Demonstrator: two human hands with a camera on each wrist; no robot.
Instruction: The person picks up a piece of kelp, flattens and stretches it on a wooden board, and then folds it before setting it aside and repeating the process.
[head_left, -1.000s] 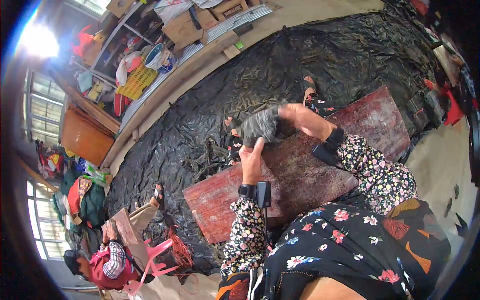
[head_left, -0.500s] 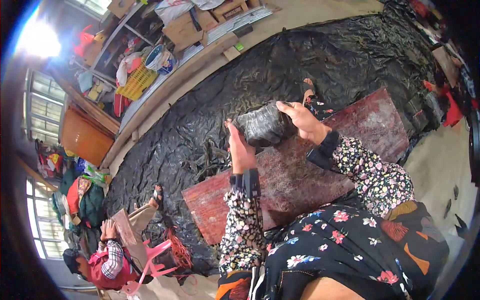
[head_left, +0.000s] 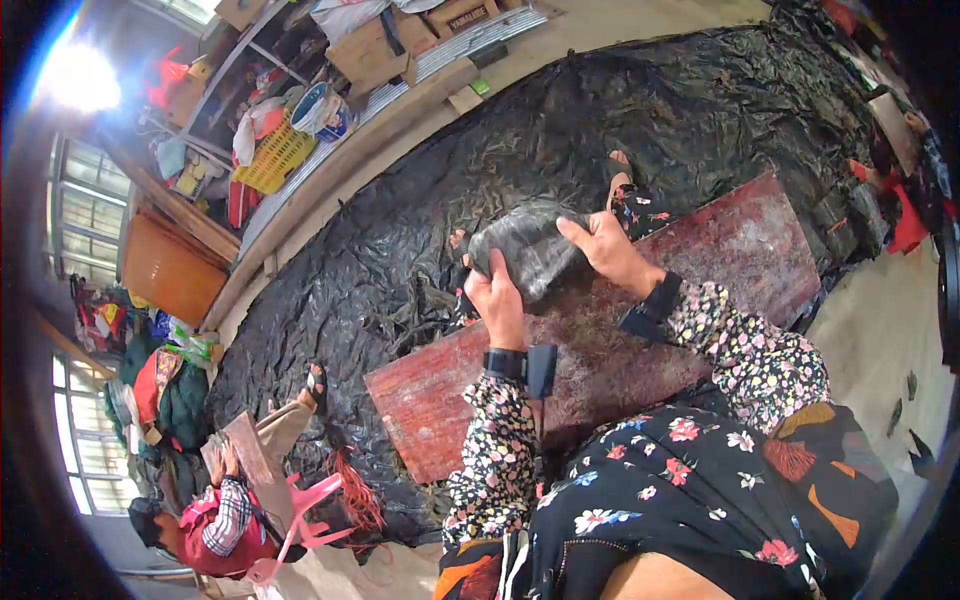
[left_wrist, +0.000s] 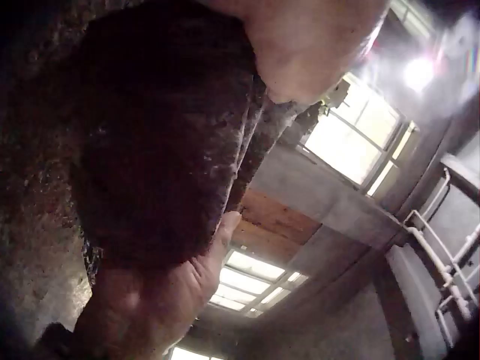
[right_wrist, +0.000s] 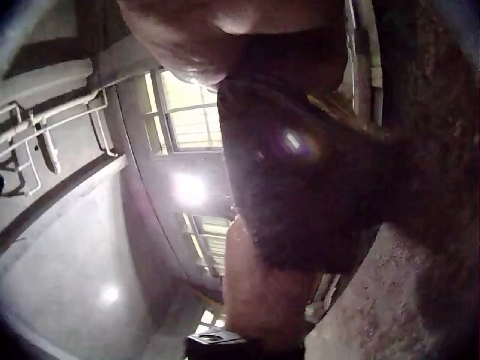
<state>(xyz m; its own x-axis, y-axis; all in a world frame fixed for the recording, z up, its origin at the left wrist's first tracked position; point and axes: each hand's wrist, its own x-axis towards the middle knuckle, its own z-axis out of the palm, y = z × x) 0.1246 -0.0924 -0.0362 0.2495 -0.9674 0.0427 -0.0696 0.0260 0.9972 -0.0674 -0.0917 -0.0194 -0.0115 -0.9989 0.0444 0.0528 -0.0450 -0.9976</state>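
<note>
A dark, shiny bundle [head_left: 530,250], wrapped in what looks like black plastic, is held in the air above a reddish board [head_left: 600,350]. The left hand [head_left: 497,300] grips its near left side, thumb on top. On its right end the right hand [head_left: 615,255] pinches it, thumb over the upper face. In the left wrist view the bundle's dark underside [left_wrist: 165,135] fills the upper left, a hand at either end. The right wrist view shows the bundle [right_wrist: 300,172] in shadow between both hands; fingers beneath it are mostly hidden.
Black plastic sheeting [head_left: 400,240] covers the floor around the board. At lower left another person [head_left: 225,530] sits by a pink chair [head_left: 310,510], near red strands [head_left: 358,495]. A yellow basket [head_left: 270,155] and cardboard boxes [head_left: 365,60] line the upper left.
The left hand has gone from straight fingers at the bundle's left end to a grip with its thumb on top. The bundle has tilted, and the right hand has turned slightly.
</note>
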